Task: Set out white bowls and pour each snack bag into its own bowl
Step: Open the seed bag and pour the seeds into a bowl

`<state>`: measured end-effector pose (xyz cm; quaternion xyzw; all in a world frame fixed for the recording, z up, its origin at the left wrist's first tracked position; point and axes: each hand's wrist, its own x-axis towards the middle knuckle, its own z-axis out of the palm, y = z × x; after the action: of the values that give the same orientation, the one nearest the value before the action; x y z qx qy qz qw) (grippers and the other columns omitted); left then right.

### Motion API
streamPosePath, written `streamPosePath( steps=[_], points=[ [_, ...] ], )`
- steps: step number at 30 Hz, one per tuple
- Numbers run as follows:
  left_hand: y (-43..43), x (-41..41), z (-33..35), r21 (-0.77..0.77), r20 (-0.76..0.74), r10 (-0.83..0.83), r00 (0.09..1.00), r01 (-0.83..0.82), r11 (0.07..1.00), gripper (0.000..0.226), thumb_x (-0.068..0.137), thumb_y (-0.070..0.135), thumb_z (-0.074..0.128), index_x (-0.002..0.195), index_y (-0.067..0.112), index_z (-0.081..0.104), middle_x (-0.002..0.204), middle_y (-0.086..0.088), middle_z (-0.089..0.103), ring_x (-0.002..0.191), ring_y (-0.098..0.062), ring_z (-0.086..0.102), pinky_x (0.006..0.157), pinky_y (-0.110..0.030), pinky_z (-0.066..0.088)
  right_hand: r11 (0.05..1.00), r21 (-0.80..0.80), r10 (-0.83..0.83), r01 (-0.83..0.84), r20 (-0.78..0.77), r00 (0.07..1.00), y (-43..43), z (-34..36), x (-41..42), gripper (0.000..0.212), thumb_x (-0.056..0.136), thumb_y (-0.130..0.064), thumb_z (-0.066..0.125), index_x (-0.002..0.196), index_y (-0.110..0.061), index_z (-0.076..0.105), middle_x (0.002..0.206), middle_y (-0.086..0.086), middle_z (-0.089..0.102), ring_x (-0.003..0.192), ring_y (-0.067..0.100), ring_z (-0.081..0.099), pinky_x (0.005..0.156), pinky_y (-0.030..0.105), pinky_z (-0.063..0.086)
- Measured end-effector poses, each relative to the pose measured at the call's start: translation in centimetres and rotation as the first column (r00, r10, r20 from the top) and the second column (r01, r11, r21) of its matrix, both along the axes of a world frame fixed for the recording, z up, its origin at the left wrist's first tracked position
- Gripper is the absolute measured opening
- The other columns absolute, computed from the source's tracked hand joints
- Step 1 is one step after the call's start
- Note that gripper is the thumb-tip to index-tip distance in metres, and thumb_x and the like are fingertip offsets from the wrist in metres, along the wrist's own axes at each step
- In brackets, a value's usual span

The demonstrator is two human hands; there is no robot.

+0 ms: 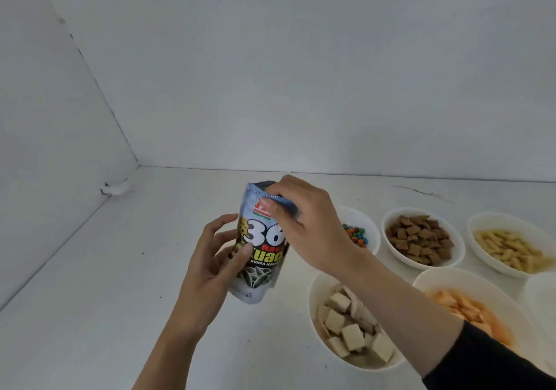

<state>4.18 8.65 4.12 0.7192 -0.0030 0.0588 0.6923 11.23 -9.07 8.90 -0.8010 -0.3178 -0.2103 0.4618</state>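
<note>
Nearest the person, a bowl of beige wafer cubes [314, 296] and a bowl of orange chips [445, 277] are filled. Another white bowl [541, 293] is cut off at the right edge, so its contents cannot be told. Just beyond, both hands hold the sunflower-seed bag [261, 251] upright above the tabletop [120, 299], left of the bowls. The left hand [216, 257] wraps its lower half, thumb across the front, and the right hand [304, 224] pinches the top edge, fingers curled over it. Farther back sit a candy bowl [358, 216], a bowl of brown squares [421, 212] and a bowl of yellow sticks [496, 219]. Five snacks look poured, so the task seems mostly done. This bag is still to be emptied.
</note>
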Motion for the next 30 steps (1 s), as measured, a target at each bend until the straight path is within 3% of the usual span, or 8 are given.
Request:
streamPosePath(
  steps=[3,7,11,14,19,22,25,30],
  points=[
    [-1.7,0.7,-0.1,0.017,0.054,-0.004,0.999,0.003,1.0,0.053,0.09,0.026,0.073,0.137,0.034,0.05,0.121,0.003,0.069,0.115,-0.024,0.068,0.082,-0.042,0.063,0.991,0.095,-0.095,0.093,0.011,0.995,-1.6,1.1,0.4,0.013,0.097,-0.013,0.063,0.091,-0.003,0.068,0.08,-0.007,0.054,0.07,0.0,0.051,0.064,0.013,0.039],
    [-4.7,0.9,0.0,-0.057,0.132,0.024,0.991,-0.017,0.998,0.05,0.079,0.017,0.073,0.123,0.035,0.056,0.116,-0.002,0.073,0.105,-0.025,0.073,0.073,-0.029,0.062,0.962,0.219,-0.164,0.164,-0.019,0.986,-4.7,2.8,0.3,0.015,0.098,-0.013,0.062,0.09,-0.001,0.067,0.082,0.001,0.062,0.073,0.008,0.056,0.064,0.015,0.043],
    [-9.6,0.5,0.3,-0.224,0.188,0.081,0.979,-0.037,0.974,0.055,0.083,0.015,0.068,0.129,0.035,0.045,0.117,-0.005,0.073,0.105,-0.031,0.073,0.082,-0.04,0.062,0.934,0.276,-0.226,0.227,-0.037,0.973,-9.1,4.0,-0.4,0.013,0.098,-0.013,0.062,0.09,-0.003,0.068,0.082,0.003,0.065,0.075,0.016,0.061,0.063,0.024,0.047],
    [-13.9,-0.2,0.6,-0.327,0.211,0.112,0.971,-0.038,0.944,0.049,0.09,0.02,0.061,0.121,0.052,0.041,0.122,-0.005,0.07,0.11,-0.033,0.07,0.093,-0.054,0.056,0.911,0.291,-0.288,0.292,-0.057,0.956,-13.2,4.4,-0.9,0.014,0.099,-0.013,0.062,0.089,-0.005,0.067,0.08,0.002,0.066,0.072,0.011,0.061,0.062,0.018,0.044],
    [-21.2,-1.9,0.7,-0.365,0.262,0.049,0.964,0.051,0.929,0.027,0.102,0.022,0.052,0.118,0.043,0.043,0.139,-0.01,0.055,0.123,-0.037,0.063,0.095,-0.063,0.052,0.895,0.269,-0.346,0.357,-0.089,0.934,-19.8,4.9,-2.5,0.016,0.1,-0.017,0.061,0.09,-0.006,0.066,0.08,-0.001,0.066,0.071,0.007,0.06,0.06,0.014,0.042],
    [-24.8,-2.7,0.6,-0.344,0.259,0.046,0.965,0.048,0.938,0.013,0.105,0.021,0.048,0.117,0.026,0.049,0.137,-0.011,0.059,0.123,-0.036,0.063,0.092,-0.055,0.056,0.9,0.255,-0.338,0.353,-0.105,0.935,-23.5,5.1,-3.7,0.011,0.1,-0.017,0.06,0.096,-0.009,0.067,0.082,0.0,0.07,0.075,0.011,0.066,0.059,0.024,0.05],
    [-27.7,-3.3,1.0,-0.38,0.245,0.065,0.967,0.034,0.924,0.014,0.099,0.018,0.049,0.113,0.022,0.052,0.128,-0.013,0.065,0.115,-0.034,0.067,0.083,-0.037,0.06,0.905,0.262,-0.316,0.335,-0.112,0.942,-27.6,5.2,-5.1,0.016,0.099,-0.016,0.062,0.115,-0.017,0.062,0.081,-0.005,0.073,0.075,0.007,0.07,0.06,0.019,0.049],
    [-31.0,-4.5,1.4,-0.359,0.188,0.037,0.981,0.034,0.933,0.017,0.1,0.014,0.049,0.116,0.02,0.052,0.127,-0.008,0.068,0.108,-0.032,0.071,0.074,-0.037,0.062,0.914,0.208,-0.304,0.348,-0.218,0.927,-33.4,3.3,-6.6,0.021,0.094,-0.022,0.068,0.108,-0.038,0.066,0.092,-0.009,0.073,0.1,0.009,0.066,0.081,0.015,0.043]
  ],
)
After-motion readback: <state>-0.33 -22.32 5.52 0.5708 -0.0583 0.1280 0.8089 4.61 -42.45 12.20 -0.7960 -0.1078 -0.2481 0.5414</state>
